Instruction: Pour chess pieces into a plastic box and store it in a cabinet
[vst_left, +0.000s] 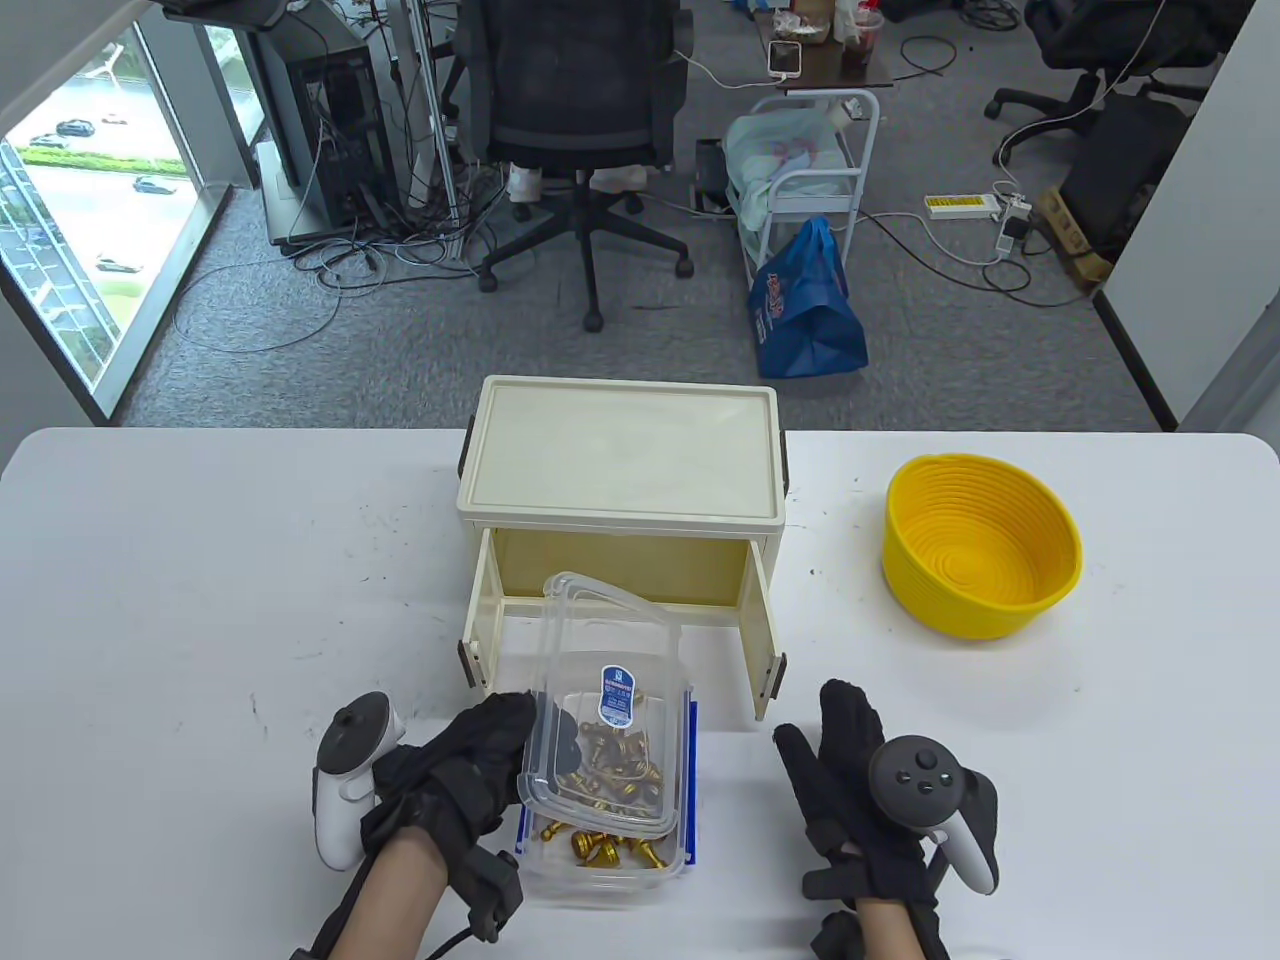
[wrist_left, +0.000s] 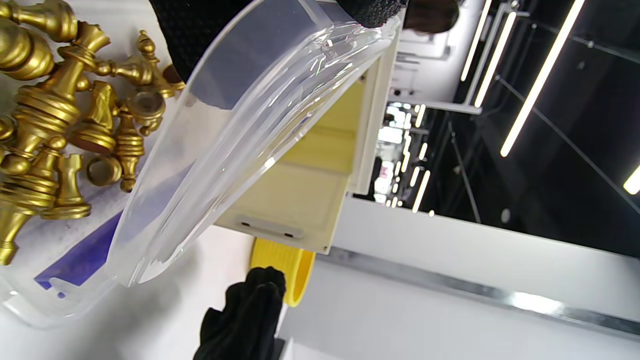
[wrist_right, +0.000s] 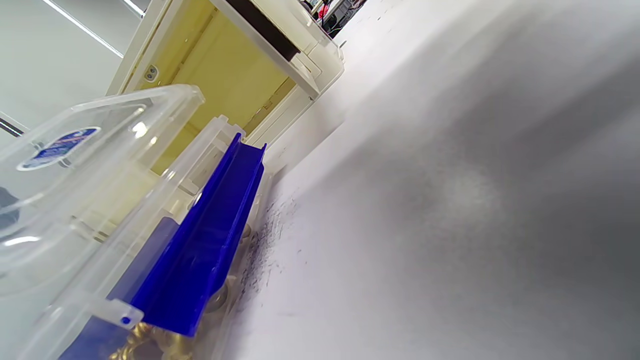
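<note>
A clear plastic box (vst_left: 600, 872) with blue side clasps stands at the table's front, just before the cream cabinet (vst_left: 620, 450), whose two doors are open. Several gold chess pieces (vst_left: 610, 772) lie in the box; they also show in the left wrist view (wrist_left: 60, 125). My left hand (vst_left: 520, 735) grips the left edge of the clear lid (vst_left: 612, 660) and holds it tilted up over the box. The lid (wrist_left: 240, 135) fills the left wrist view. My right hand (vst_left: 825, 745) lies open on the table to the right of the box, touching nothing. The right wrist view shows the box's blue clasp (wrist_right: 210, 235).
A yellow ribbed basket (vst_left: 980, 545) stands on the table at the right, apart from the cabinet. The white table (vst_left: 200, 600) ends just behind the cabinet. An office chair (vst_left: 580, 120), a cart and a blue bag stand on the floor beyond.
</note>
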